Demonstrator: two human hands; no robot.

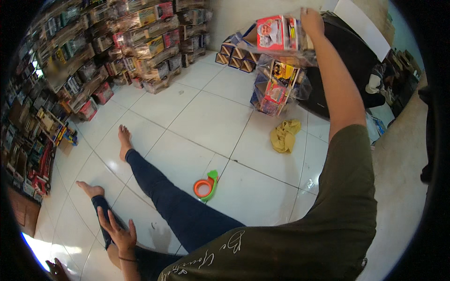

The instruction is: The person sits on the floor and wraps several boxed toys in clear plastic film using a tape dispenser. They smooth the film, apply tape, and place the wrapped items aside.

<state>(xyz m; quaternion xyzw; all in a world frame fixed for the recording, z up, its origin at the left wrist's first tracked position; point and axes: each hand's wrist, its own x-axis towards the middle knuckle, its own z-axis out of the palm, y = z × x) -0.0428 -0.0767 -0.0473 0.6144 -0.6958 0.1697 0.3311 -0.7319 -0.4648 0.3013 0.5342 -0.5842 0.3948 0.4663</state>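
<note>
My right hand (311, 22), at the end of my outstretched arm, is closed on the edge of a clear-plastic-wrapped package (272, 35) with a red picture panel on its side. Below it stands another plastic-wrapped package (281, 84) with yellow and red picture panels. My left hand (119, 234) is over my left leg, its fingers spread and nothing in it. On the white tiles between my legs and the packages lies an orange and green tape dispenser (205, 185).
A crumpled yellow cloth (285, 136) lies on the floor. Tall stacks of plastic-wrapped packages (150, 47) line the far left wall. Blue-edged boxes (236, 57) stand against the back wall. A large black object (344, 65) is at right. A red toy truck (45, 166) sits at left.
</note>
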